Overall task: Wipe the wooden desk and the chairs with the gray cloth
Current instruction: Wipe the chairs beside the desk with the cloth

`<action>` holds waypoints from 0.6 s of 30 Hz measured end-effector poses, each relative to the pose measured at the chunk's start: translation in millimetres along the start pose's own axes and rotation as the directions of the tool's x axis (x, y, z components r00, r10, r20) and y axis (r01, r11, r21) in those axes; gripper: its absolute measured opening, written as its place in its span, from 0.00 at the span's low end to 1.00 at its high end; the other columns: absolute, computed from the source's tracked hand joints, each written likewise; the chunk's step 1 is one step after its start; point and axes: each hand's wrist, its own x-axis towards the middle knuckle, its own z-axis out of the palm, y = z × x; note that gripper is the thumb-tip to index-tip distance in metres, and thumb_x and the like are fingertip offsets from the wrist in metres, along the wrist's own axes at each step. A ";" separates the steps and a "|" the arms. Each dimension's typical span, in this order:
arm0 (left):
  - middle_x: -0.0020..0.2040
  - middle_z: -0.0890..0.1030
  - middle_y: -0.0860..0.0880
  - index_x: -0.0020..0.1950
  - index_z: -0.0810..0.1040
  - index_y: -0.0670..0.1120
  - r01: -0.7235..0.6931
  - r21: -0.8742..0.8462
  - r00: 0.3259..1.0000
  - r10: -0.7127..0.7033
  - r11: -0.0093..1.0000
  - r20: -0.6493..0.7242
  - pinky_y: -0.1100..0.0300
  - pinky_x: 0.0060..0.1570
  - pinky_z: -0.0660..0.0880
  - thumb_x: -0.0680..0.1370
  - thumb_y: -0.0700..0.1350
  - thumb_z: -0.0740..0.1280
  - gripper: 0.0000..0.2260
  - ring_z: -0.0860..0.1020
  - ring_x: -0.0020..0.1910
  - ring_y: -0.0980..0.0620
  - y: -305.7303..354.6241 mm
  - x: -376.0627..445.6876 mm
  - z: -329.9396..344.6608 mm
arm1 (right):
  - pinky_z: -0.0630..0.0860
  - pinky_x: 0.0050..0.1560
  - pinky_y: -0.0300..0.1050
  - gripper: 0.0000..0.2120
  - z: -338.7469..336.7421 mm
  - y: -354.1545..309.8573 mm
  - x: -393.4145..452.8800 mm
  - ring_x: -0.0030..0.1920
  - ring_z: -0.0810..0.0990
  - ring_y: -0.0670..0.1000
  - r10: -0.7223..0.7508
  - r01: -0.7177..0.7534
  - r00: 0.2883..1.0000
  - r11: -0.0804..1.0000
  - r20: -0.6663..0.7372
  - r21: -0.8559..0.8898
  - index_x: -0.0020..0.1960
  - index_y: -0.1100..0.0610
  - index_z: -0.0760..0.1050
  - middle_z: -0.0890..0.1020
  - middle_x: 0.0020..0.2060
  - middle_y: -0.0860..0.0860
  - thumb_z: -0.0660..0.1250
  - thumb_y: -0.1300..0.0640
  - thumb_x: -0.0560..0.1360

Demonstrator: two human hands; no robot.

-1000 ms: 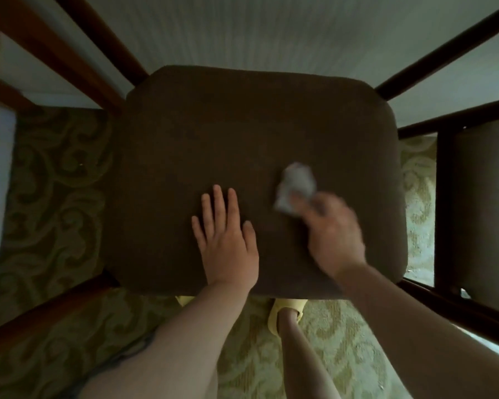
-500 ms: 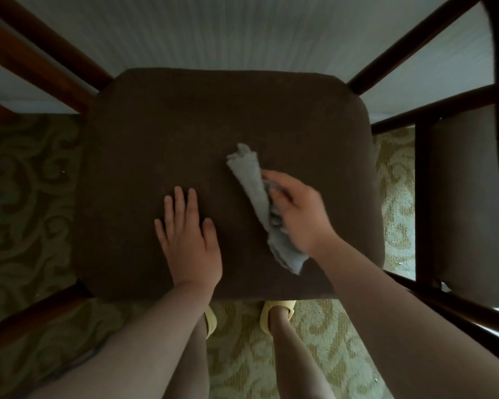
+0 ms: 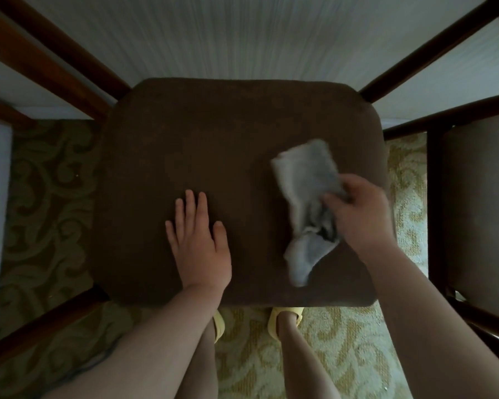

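Observation:
I look straight down on a chair with a dark brown padded seat and dark wooden legs. The gray cloth lies stretched along the right part of the seat, crumpled at its near end. My right hand grips the cloth at its middle, fingers curled into the fabric. My left hand rests flat on the seat to the left of the cloth, fingers straight and close together. The desk is not in sight.
A second chair with a gray-brown seat stands close on the right. Wooden rails of the chair frame run at the left and top right. Patterned green carpet lies below, with my feet in yellow slippers under the seat's near edge.
My right hand has swept the cloth from the seat's middle to its right part, and the cloth has spread wider. My left hand has stayed flat on the seat.

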 end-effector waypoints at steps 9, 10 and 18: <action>0.79 0.45 0.51 0.79 0.49 0.51 -0.074 0.126 0.997 0.069 0.989 0.040 0.50 0.74 0.38 0.81 0.50 0.52 0.26 0.40 0.77 0.50 -5.3 11.2 -0.7 | 0.38 0.74 0.63 0.33 81.4 26.6 -21.6 0.77 0.39 0.55 -0.132 0.016 0.981 0.788 -0.145 -0.615 0.78 0.41 0.46 0.44 0.79 0.52 0.50 0.33 0.78; 0.79 0.45 0.50 0.79 0.49 0.52 -0.085 0.144 0.996 0.079 0.986 0.044 0.50 0.74 0.38 0.81 0.50 0.52 0.26 0.40 0.77 0.50 -6.9 11.3 -0.6 | 0.39 0.74 0.62 0.29 94.4 27.1 -23.2 0.78 0.41 0.54 -0.077 -0.070 0.969 0.825 -0.234 -0.561 0.78 0.43 0.48 0.46 0.79 0.51 0.49 0.37 0.80; 0.79 0.47 0.50 0.78 0.51 0.51 -0.080 0.129 0.996 0.075 0.989 0.036 0.50 0.74 0.38 0.81 0.48 0.54 0.26 0.41 0.77 0.50 -21.7 11.4 -7.0 | 0.50 0.72 0.55 0.32 99.4 32.0 -17.1 0.75 0.57 0.54 -0.645 0.746 0.632 0.356 0.430 -0.563 0.78 0.49 0.52 0.66 0.74 0.54 0.59 0.56 0.77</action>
